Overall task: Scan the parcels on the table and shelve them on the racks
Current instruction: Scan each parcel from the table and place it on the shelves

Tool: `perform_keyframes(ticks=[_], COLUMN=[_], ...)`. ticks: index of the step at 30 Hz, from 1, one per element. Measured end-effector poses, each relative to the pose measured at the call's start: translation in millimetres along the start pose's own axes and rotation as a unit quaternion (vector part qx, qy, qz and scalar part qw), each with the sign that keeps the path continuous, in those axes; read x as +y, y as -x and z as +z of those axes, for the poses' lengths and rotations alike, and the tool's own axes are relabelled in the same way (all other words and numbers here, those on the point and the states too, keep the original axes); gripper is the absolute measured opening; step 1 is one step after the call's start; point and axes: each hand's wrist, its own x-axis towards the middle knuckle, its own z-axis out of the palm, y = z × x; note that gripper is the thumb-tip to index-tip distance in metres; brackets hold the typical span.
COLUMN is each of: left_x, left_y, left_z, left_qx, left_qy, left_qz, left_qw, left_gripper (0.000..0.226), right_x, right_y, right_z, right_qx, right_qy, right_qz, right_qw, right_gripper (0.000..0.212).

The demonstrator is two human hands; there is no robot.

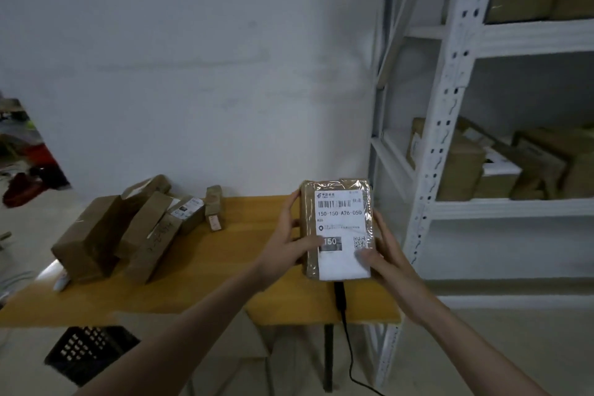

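A person holds one parcel point(337, 228) up above the right part of the wooden surface point(225, 254), its white shipping label facing the camera with a barcode near the top and a QR code lower down. The left hand point(289, 244) grips the parcel's left edge, fingers curled behind it and the thumb pressed on the label. The right hand point(382, 254) grips the right edge, its thumb lying across the label's lower right corner.

Just below the held parcel, a black scanner point(340, 296) lies on the near right part of the surface, its cable point(350, 363) trailing down off the near edge. On the far left of the surface a cluster of brown cardboard parcels point(128, 228) lean against one another, and a small narrow box point(213, 207) stands upright beside them.

To the right stands a white metal rack point(450, 106), its upright post close to the parcel's right side. More brown boxes point(501, 167) crowd its middle shelf, and larger ones sit on the shelf above. A black crate point(90, 350) rests on the floor under the surface.
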Motion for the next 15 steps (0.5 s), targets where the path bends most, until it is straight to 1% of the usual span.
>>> perform_keyframes(ticks=[3,6,10,15], left_x=[22,42,73,112], left_y=[-3,-17,-44,-88], left_z=[29,61,114,198], left_qx=[-0.029,-0.055,-0.106,-0.15], left_qy=[0.007,0.012,0.015,0.02], left_qz=[0.011,0.022,0.043,0.072], left_qw=[0.999,0.998,0.993,0.986], left_gripper=[0.086,0.083,0.08,0.086], right_x=[-22,-43,-73,-111], right_y=[26,47,67,87], right_z=[-29,-63,-117,-200], right_qx=[0.013,0.041,0.11,0.179], right_qy=[0.021,0.018,0.039,0.077], right_qz=[-0.01,-0.027,-0.045,-0.069], right_qw=[1.0,0.999,0.992,0.978], right_gripper=[0.088,0.083,0.082,0.07])
